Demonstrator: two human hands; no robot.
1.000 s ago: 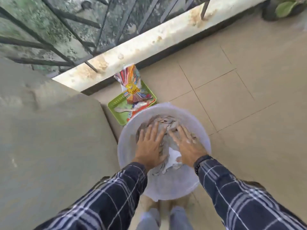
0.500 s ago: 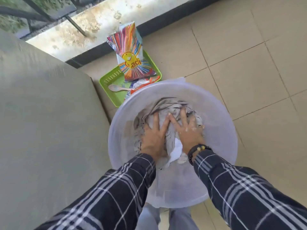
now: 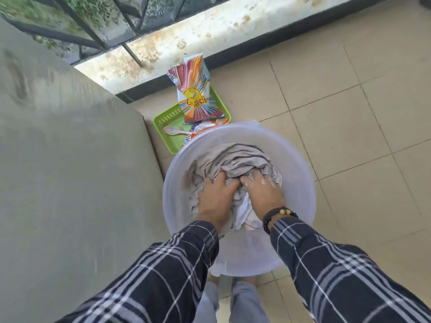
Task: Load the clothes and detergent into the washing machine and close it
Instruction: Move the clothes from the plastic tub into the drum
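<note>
reaching into the white basin (image 3: 299, 159) on the tiled floor (image 3: 326, 73), the left hand (image 3: 217, 195) and right hand (image 3: 264, 193) both dig curled fingers into the grey clothes (image 3: 235, 159), grasping them. the detergent bag (image 3: 193, 94) stands in a green tray (image 3: 166, 118) just far-left of the basin, beside a spoon (image 3: 173, 131).

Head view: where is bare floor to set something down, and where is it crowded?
Free: tiles right of the basin, up to the black kerb. Crowded: the green tray with detergent bag and spoon, tight between basin and grey slab.
</note>
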